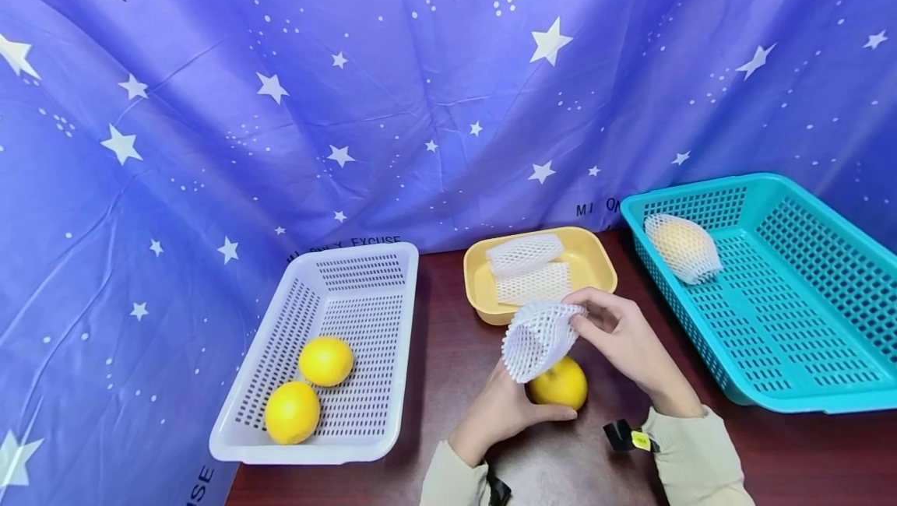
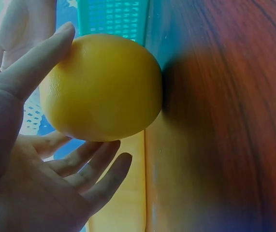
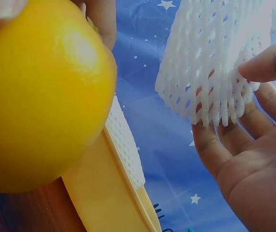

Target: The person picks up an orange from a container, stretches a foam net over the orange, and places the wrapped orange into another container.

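My left hand [image 1: 501,410] grips a yellow-orange orange [image 1: 561,383] low over the table, thumb on one side and fingers on the other. In the left wrist view the orange [image 2: 104,87] fills the space between thumb and fingers. Just above it, my right hand [image 1: 627,342] pinches the edge of a white foam net sleeve [image 1: 539,339], whose round mouth gapes toward the left. The right wrist view shows the sleeve [image 3: 210,63] between thumb and fingers, apart from the orange [image 3: 46,96]. Part of the orange is hidden behind the sleeve in the head view.
A white basket [image 1: 409,319] on the left holds two oranges [image 1: 308,389]. Behind my hands, a yellow tray [image 1: 596,257] carries more foam sleeves [image 1: 529,265]. On the right stands a teal basket [image 1: 743,393] with a sleeved fruit [image 1: 681,247]. A starry blue cloth [image 1: 448,86] hangs behind.
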Demonstrator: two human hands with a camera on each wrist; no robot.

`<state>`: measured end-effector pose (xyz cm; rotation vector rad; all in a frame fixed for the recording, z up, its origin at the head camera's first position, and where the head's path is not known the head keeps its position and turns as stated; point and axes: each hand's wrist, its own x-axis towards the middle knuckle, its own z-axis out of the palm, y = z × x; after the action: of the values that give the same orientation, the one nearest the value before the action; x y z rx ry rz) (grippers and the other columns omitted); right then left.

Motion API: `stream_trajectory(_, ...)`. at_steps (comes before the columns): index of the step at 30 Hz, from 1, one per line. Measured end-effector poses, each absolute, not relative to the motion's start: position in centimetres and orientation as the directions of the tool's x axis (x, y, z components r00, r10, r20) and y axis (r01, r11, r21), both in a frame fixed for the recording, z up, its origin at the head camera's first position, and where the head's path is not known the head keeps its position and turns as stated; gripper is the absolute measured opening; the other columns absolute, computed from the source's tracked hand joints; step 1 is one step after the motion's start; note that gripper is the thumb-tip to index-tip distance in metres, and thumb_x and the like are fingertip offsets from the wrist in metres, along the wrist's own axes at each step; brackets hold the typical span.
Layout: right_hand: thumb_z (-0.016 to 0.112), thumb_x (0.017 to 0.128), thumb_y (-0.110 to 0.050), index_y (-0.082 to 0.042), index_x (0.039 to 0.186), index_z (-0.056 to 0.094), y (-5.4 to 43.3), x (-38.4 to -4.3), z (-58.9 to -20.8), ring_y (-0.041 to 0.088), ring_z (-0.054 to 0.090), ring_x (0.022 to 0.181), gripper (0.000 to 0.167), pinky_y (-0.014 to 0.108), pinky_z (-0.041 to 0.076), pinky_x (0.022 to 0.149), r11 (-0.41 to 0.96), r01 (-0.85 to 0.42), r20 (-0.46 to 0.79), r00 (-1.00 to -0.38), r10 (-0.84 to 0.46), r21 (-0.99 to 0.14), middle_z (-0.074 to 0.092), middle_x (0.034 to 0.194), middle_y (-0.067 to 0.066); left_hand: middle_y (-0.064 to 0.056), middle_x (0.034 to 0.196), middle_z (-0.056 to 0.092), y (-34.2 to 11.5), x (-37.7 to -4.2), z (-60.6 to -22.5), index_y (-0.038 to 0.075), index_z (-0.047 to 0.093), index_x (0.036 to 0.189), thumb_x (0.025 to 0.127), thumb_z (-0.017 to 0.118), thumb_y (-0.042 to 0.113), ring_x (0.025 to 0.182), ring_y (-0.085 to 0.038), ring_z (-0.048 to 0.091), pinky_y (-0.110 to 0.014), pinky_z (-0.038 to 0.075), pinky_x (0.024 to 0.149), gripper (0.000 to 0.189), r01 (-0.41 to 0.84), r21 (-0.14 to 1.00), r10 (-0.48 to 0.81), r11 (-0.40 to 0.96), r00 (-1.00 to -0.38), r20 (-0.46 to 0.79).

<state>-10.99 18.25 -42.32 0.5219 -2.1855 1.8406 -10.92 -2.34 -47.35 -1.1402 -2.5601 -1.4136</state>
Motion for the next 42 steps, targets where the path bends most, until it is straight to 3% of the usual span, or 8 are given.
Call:
stream_trajectory(11, 0.058, 0.095, 0.006, 0.003, 0.106, 0.064, 18.2, -10.9, -42.2, 0.009, 0.064, 0.084, 0.013, 0.019, 0.054, 0.074, 0.154, -0.407, 0.392, -0.912, -0.12, -0.9, 0.068, 0.097, -0.005, 0.007, 0.152, 0.041, -2.4, -10.7, -47.0, 0.023, 0.027, 0.154, 0.072, 0.09, 0.031, 0.135, -0.008, 0.043, -0.03, 0.036, 0.114, 0.104, 0.576, 0.744, 0.596, 0.339, -0.743, 0.304)
stream_trajectory(18, 0.057, 0.095, 0.005, 0.003, 0.107, 0.064, 18.1, -10.9, -42.2, 0.01, 0.064, 0.084, 0.014, 0.02, 0.054, 0.073, 0.136, -0.405, 0.387, -0.912, -0.138, -0.904, 0.068, 0.097, -0.004, 0.007, 0.152, 0.042, -2.9, -11.2, -46.2, 0.024, 0.03, 0.153, 0.07, 0.091, 0.03, 0.135, -0.009, 0.044, -0.031, 0.036, 0.114, 0.104, 0.623, 0.716, 0.605, 0.315, -0.713, 0.354)
stream_trajectory(21, 0.057, 0.095, 0.006, 0.002, 0.107, 0.064, 18.1, -10.8, -42.2, 0.011, 0.064, 0.085, 0.015, 0.021, 0.054, 0.075, 0.122, -0.421, 0.4, -0.901, -0.167, -0.899, 0.067, 0.099, -0.003, 0.006, 0.143, 0.051, -3.6, -11.5, -45.5, 0.022, 0.039, 0.148, 0.069, 0.092, 0.029, 0.125, -0.008, 0.051, -0.028, 0.041, 0.109, 0.096, 0.592, 0.727, 0.583, 0.348, -0.744, 0.327)
stream_trajectory(26, 0.055, 0.096, 0.007, -0.001, 0.11, 0.064, 17.9, -10.7, -42.4, 0.013, 0.064, 0.088, 0.018, 0.021, 0.054, 0.078, 0.076, -0.428, 0.398, -0.882, -0.253, -0.901, 0.066, 0.102, 0.001, -0.001, 0.126, 0.058, -5.0, -11.5, -44.3, 0.012, 0.053, 0.135, 0.078, 0.083, 0.015, 0.115, -0.01, 0.055, -0.028, 0.044, 0.105, 0.065, 0.498, 0.777, 0.536, 0.385, -0.806, 0.25)
stream_trajectory(29, 0.054, 0.096, 0.007, -0.002, 0.112, 0.063, 17.8, -10.6, -42.4, 0.015, 0.064, 0.091, 0.02, 0.023, 0.054, 0.08, 0.035, -0.422, 0.39, -0.864, -0.318, -0.906, 0.065, 0.105, 0.004, -0.004, 0.128, 0.06, -5.3, -11.6, -43.7, 0.009, 0.057, 0.133, 0.087, 0.071, 0.008, 0.118, -0.011, 0.055, -0.029, 0.044, 0.106, 0.048, 0.424, 0.86, 0.531, 0.286, -0.817, 0.226)
stream_trajectory(33, 0.052, 0.095, 0.011, -0.001, 0.115, 0.061, 17.5, -10.5, -42.4, 0.016, 0.063, 0.1, 0.024, 0.023, 0.053, 0.086, -0.013, -0.446, 0.415, -0.82, -0.395, -0.895, 0.064, 0.111, 0.006, -0.012, 0.125, 0.064, -5.3, -11.6, -43.4, 0.005, 0.059, 0.132, 0.1, 0.054, 0.012, 0.113, -0.01, 0.058, -0.026, 0.046, 0.101, 0.032, 0.321, 0.94, 0.533, 0.114, -0.818, 0.215)
stream_trajectory(38, 0.051, 0.094, 0.013, 0.001, 0.118, 0.06, 17.1, -10.5, -42.5, 0.015, 0.062, 0.106, 0.029, 0.024, 0.053, 0.089, -0.063, -0.458, 0.436, -0.784, -0.442, -0.887, 0.063, 0.117, 0.005, -0.018, 0.111, 0.065, -5.1, -11.6, -43.2, -0.001, 0.061, 0.124, 0.108, 0.04, 0.02, 0.102, -0.006, 0.058, -0.024, 0.048, 0.094, 0.034, 0.224, 0.975, 0.515, 0.0, -0.835, 0.192)
stream_trajectory(42, 0.051, 0.094, 0.014, 0.002, 0.123, 0.056, 16.9, -10.7, -42.6, 0.018, 0.065, 0.103, 0.032, 0.028, 0.056, 0.085, -0.134, -0.431, 0.44, -0.765, -0.47, -0.892, 0.062, 0.118, 0.01, -0.009, 0.101, 0.063, -5.0, -11.5, -43.0, -0.012, 0.057, 0.114, 0.108, 0.04, 0.023, 0.095, -0.006, 0.061, -0.031, 0.049, 0.093, 0.039, 0.162, 0.981, 0.495, -0.108, -0.847, 0.194)
